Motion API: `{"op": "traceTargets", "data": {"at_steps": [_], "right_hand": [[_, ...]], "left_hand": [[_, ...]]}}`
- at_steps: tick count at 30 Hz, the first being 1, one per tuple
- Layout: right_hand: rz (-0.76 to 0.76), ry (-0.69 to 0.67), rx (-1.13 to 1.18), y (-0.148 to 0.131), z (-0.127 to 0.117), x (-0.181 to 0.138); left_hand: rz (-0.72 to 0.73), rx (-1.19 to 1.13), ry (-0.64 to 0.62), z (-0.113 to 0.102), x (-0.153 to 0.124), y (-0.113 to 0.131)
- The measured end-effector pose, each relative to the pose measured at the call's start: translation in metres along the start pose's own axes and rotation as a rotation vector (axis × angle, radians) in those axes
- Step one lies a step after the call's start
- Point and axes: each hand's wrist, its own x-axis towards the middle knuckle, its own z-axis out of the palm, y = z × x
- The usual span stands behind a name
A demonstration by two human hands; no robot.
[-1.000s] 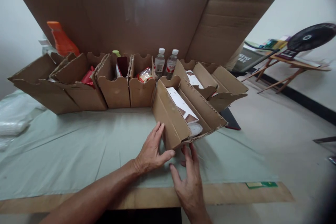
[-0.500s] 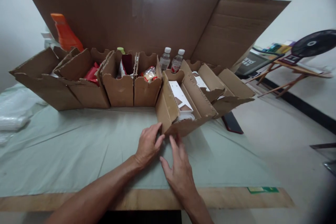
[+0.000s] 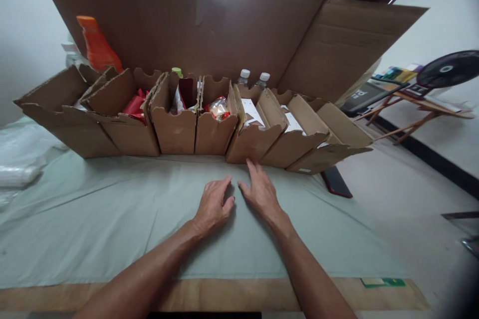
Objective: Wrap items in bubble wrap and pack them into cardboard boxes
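My left hand [image 3: 214, 203] and my right hand [image 3: 260, 190] lie side by side on the pale green cloth [image 3: 112, 209], fingers stretched out, holding nothing. Just beyond my right fingertips stands a narrow cardboard box [image 3: 254, 140] with white sheets inside, set in a row of several open cardboard boxes. The box to its left [image 3: 213, 134] holds a wrapped snack [image 3: 219, 107]. Two water bottles [image 3: 253, 79] stand behind the row, only their caps showing.
A large cardboard sheet [image 3: 194, 20] stands upright behind the boxes. An orange bottle [image 3: 96, 46] rises at the back left. A dark red flat object [image 3: 337, 183] lies right of the row. A fan [image 3: 447, 67] and a wooden stand are at the far right.
The narrow box with white sheets was pushed away from me into line with the row. Both hands have come off it and now rest flat on the cloth.
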Motion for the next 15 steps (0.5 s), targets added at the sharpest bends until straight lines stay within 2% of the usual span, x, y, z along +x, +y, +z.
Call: {"op": "traceTargets", "data": {"at_steps": [4, 8, 12, 15], "right_hand": [[-0.077, 0.025, 0.027, -0.016, -0.015, 0.006], [-0.224, -0.031, 0.07, -0.037, -0.014, 0.03], [-0.194, -0.038, 0.063, -0.037, -0.013, 0.044], [-0.196, -0.018, 0.071, -0.04, -0.027, 0.043]], "left_hand": [[0.015, 0.004, -0.018, -0.001, -0.001, 0.001], [0.029, 0.02, -0.045, -0.003, 0.001, 0.003], [0.038, 0.021, -0.041, -0.004, 0.001, 0.005], [0.035, 0.007, -0.028, -0.003, 0.002, 0.005]]}}
